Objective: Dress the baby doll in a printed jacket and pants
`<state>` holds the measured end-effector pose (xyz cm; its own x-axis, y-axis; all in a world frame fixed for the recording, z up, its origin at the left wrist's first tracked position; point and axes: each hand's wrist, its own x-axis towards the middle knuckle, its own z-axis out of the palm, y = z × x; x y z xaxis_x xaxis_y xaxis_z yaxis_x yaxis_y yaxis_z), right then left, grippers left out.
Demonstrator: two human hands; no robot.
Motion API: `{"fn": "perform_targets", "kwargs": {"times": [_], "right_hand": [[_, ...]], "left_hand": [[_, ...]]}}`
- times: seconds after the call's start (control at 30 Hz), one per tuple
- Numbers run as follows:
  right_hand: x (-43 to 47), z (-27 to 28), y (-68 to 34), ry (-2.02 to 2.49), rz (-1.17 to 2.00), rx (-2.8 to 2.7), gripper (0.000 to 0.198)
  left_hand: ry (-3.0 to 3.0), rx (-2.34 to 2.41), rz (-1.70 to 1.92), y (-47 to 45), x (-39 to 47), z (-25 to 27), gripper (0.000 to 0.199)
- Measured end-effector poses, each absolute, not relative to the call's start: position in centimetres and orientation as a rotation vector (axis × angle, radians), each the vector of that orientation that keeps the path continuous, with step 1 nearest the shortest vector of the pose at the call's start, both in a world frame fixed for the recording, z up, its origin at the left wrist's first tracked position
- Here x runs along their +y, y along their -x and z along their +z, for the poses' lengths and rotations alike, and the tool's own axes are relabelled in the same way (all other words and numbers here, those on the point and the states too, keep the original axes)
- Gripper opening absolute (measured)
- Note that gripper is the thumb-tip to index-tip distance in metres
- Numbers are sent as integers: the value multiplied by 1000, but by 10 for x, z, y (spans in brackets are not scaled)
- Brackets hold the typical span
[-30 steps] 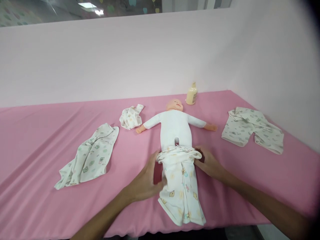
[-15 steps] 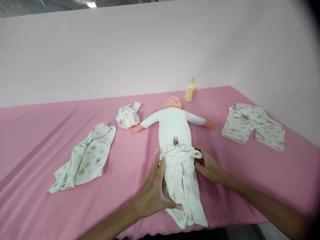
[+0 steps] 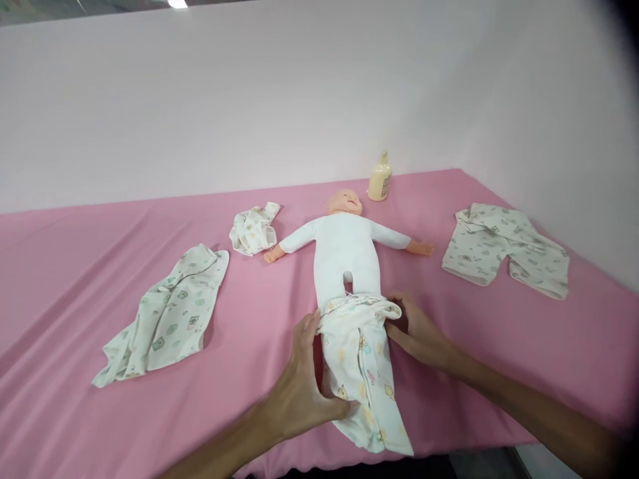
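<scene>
Left hand: my thumb and fingers stand wide apart, thumb against the printed trousers; forearm cut off below. Trousers around the doll, its lower legs hidden; long axis lengthwise, waistband away from me. Right hand: fingers curled at waistband, tips hidden; cannot tell grip.

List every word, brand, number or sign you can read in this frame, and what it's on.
Nothing can be read in this frame.
Bottle: dark print on its side, too small and blurred to read.
Pants on the doll, between the hands: small coloured motifs, no legible lettering.
Shirt, crumpled cloth and shorts: small prints, no legible words or numbers.
</scene>
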<state>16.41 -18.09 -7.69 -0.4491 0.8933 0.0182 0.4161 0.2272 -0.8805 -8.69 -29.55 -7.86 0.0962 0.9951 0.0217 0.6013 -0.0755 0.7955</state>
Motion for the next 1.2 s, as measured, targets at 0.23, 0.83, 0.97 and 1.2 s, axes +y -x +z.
{"fn": "perform_targets", "kwargs": {"times": [0.23, 0.83, 0.97, 1.2], "right_hand": [[-181, -75, -167, 1130, 1267, -1937, 21], [-198, -61, -178, 946, 1231, -2202, 4], [-213, -65, -187, 930, 1260, -2318, 37], [-247, -99, -177, 1136, 969, -2227, 94]], "left_hand": [[-1759, 1641, 854, 85, -296, -78, 125], [-2435, 1596, 1112, 83, -302, -76, 69], [-2516, 1568, 1109, 82, -306, -75, 67], [-2461, 1583, 1002, 78, -307, -78, 62]]}}
